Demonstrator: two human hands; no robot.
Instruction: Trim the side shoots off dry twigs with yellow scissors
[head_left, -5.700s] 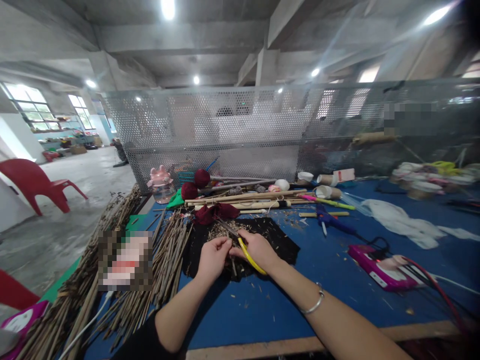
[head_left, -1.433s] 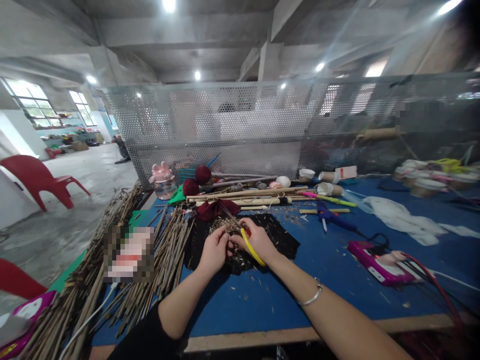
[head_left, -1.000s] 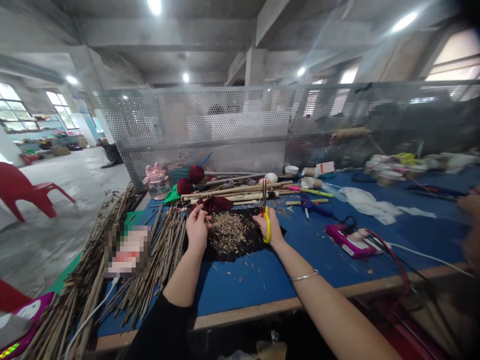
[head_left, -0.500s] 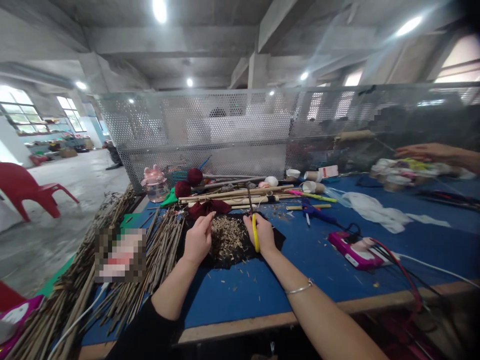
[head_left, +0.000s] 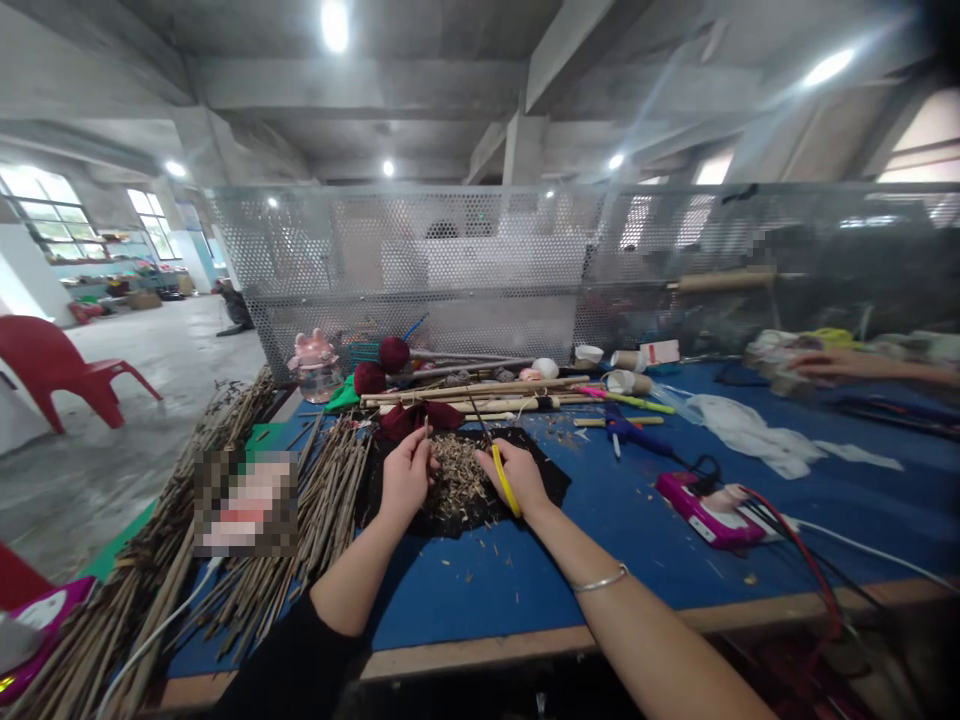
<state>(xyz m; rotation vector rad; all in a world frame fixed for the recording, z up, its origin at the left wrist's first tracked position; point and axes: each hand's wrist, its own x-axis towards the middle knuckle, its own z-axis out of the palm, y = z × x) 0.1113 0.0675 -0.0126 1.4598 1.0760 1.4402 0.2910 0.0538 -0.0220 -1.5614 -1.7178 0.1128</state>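
My right hand (head_left: 517,475) is closed on yellow-handled scissors (head_left: 504,480), whose dark blades point up and to the left. Pinched in my left hand (head_left: 407,475) is a small thin piece, perhaps a bit of twig, its tip showing above the fingers. Between and below the hands, a pile of small chopped chips (head_left: 459,485) lies on a black cloth (head_left: 553,484). Left of the cloth lies a bundle of thin brown sticks (head_left: 330,480). A dark red cloth (head_left: 420,415) sits just beyond my left hand.
Long sticks, dark red balls (head_left: 394,354) and a pink-lidded jar (head_left: 316,370) line the back. At right are a blue glue gun (head_left: 637,432), a magenta power strip (head_left: 705,512) with cables, and white plastic (head_left: 757,430). Another person's hand (head_left: 832,362) is at far right.
The scissors have tilted to the left, toward my left hand. A thin tip now shows at my left fingers. The other person's hand at far right has moved lower.
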